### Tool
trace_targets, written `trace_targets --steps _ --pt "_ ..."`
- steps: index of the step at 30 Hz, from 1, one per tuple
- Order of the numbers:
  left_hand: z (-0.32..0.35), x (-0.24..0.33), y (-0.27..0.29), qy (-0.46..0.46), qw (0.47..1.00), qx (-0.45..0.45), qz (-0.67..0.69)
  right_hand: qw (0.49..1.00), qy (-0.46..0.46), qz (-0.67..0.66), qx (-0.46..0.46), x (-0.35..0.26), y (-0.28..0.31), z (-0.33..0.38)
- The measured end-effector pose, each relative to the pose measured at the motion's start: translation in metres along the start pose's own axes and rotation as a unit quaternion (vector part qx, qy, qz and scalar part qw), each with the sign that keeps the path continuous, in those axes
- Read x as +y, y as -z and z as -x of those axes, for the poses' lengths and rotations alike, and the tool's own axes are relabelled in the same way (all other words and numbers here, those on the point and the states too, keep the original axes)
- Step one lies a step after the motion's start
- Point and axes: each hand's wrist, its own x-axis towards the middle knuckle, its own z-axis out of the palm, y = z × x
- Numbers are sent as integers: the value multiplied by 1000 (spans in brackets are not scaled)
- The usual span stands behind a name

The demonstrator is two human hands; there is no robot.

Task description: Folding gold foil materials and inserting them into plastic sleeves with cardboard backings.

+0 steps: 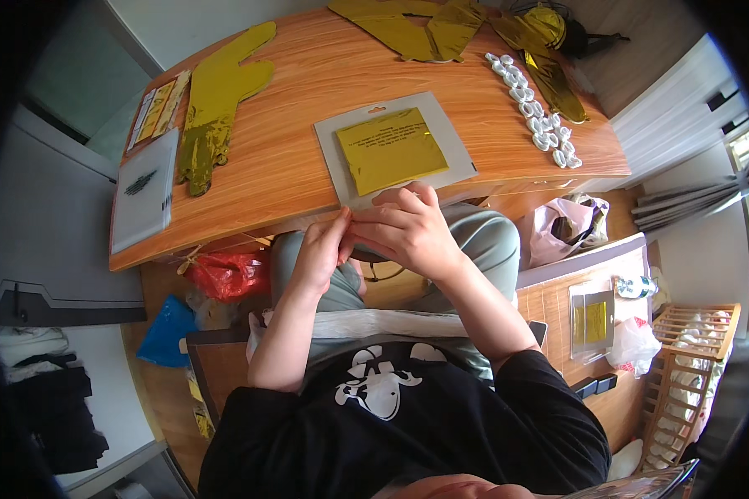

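Observation:
My left hand and my right hand meet just off the table's near edge, above my lap. The left hand's fingers are closed in a pinch toward the right hand. Curled fingers on the right hand press against the left one's fingertips. Whatever lies between them, if anything, is too small or hidden to make out. Just beyond my hands lies a folded square of gold foil, with dark print on it, on a pale flat bag with a hanging slot.
On the wooden table lie gold foil shapes at left and far side. White coiled ribbons run along the right. A clear bag of dark bits lies at left. A red bag sits below the table.

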Motion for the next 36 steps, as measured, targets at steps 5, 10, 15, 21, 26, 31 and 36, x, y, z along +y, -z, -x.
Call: trace_targets --steps 5,10,15,21,26,31,36 --pt "4 12 -9 -17 999 32 -31 999 -7 14 -28 -8 -1 -1" --pt "2 7 -6 -45 997 28 -59 998 -23 39 -34 -14 -8 -1" --pt "4 7 -6 -44 998 18 -42 998 -48 17 -36 -15 -14 5" --pt "3 12 -8 -34 998 49 -26 996 -78 -20 -39 -14 -7 4" --pt "6 22 -8 -11 999 34 -15 991 -134 -10 -9 -10 1 7" --pt "5 15 -6 -26 1000 5 -10 991 -133 26 -11 -22 4 -4" --pt "1 4 3 -46 997 21 -57 991 -133 5 -28 -26 4 -8"
